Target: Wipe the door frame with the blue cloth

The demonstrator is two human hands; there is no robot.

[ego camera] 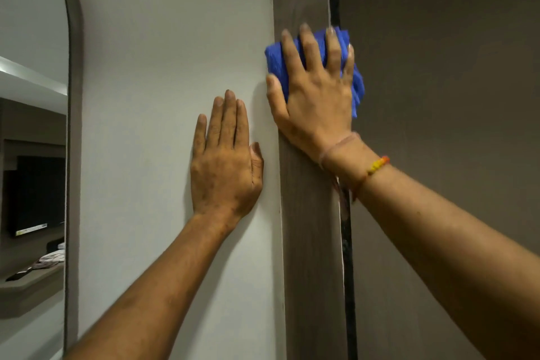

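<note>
A grey-brown wooden door frame (306,242) runs top to bottom through the middle of the view. My right hand (314,88) presses a folded blue cloth (277,61) flat against the upper part of the frame, fingers spread over it. The cloth sticks out to the left and right of the hand and overlaps the dark gap beside the frame. My left hand (225,164) lies flat on the pale wall (163,96) just left of the frame, lower than the right hand, holding nothing.
The brown door (453,96) fills the right side. At the far left an arched mirror (32,140) with a grey rim reflects a room with a dark screen and a shelf.
</note>
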